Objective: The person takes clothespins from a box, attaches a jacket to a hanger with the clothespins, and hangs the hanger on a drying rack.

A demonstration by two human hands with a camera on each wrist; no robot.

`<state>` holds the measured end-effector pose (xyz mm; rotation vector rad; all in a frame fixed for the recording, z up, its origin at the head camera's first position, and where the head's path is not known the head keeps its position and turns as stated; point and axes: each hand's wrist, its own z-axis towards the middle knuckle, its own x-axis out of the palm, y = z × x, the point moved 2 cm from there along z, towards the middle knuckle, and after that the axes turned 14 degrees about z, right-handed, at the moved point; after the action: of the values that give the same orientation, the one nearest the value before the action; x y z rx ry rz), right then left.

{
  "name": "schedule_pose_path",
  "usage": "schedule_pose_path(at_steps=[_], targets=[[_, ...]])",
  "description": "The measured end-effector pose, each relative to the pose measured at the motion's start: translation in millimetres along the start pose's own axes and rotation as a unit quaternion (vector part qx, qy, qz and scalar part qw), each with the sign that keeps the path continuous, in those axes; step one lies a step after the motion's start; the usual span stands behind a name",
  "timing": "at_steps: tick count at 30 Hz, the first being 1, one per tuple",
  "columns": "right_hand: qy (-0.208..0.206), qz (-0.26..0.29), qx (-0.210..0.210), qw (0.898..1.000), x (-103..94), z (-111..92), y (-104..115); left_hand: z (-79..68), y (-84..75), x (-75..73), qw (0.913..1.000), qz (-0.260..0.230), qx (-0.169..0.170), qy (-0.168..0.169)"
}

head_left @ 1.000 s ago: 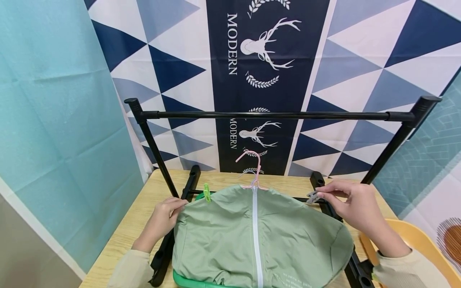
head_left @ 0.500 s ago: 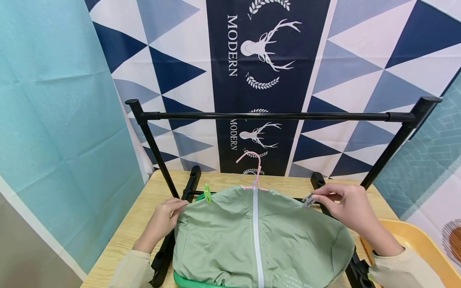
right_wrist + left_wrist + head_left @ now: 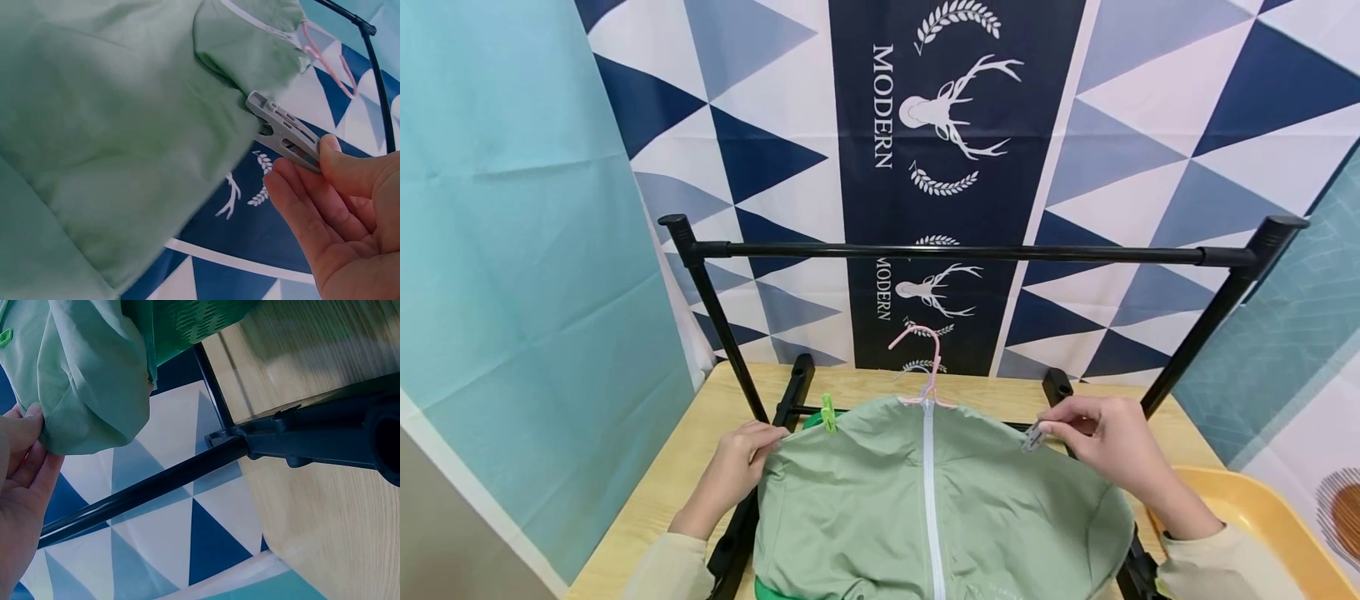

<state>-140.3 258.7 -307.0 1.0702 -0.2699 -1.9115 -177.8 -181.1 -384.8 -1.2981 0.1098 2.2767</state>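
A light green zip jacket (image 3: 857, 508) hangs on a pink hanger (image 3: 936, 358), its hook standing free below the rack's top bar. My left hand (image 3: 733, 467) pinches the jacket's left shoulder edge between thumb and fingers; the left wrist view shows the cloth (image 3: 94, 381) bunched there. A bright green clothespin (image 3: 827, 413) is clipped on that same shoulder. On the opposite side, my right hand (image 3: 1108, 437) pinches the handle ends of a grey clothespin (image 3: 287, 128). Its nose meets the right shoulder's edge; whether it grips the cloth I cannot tell.
A black rack with a top bar (image 3: 962, 252) stands on the wooden table (image 3: 662, 492) around the jacket. Partly hidden under the jacket is a green basket (image 3: 194, 325). A yellow tray (image 3: 1247, 496) lies at the right. Patterned cloth (image 3: 775, 100) hangs behind.
My right hand has moved a little to the left, bringing the grey clothespin onto the jacket's right shoulder edge. The left hand keeps its hold. The head view has tilted slightly upward.
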Motion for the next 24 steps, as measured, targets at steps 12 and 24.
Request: schedule_pose_path(at_steps=[12, 24], targets=[[0.037, 0.044, 0.073, 0.996, 8.4, -3.3, -9.4, -2.2, 2.5, -0.4, 0.9999, 0.011, 0.008, -0.010], [0.082, 0.008, 0.119, 0.989, 3.8, -11.1, -19.6, 3.2, 4.1, 1.6, 1.0000, 0.000, 0.007, 0.002]])
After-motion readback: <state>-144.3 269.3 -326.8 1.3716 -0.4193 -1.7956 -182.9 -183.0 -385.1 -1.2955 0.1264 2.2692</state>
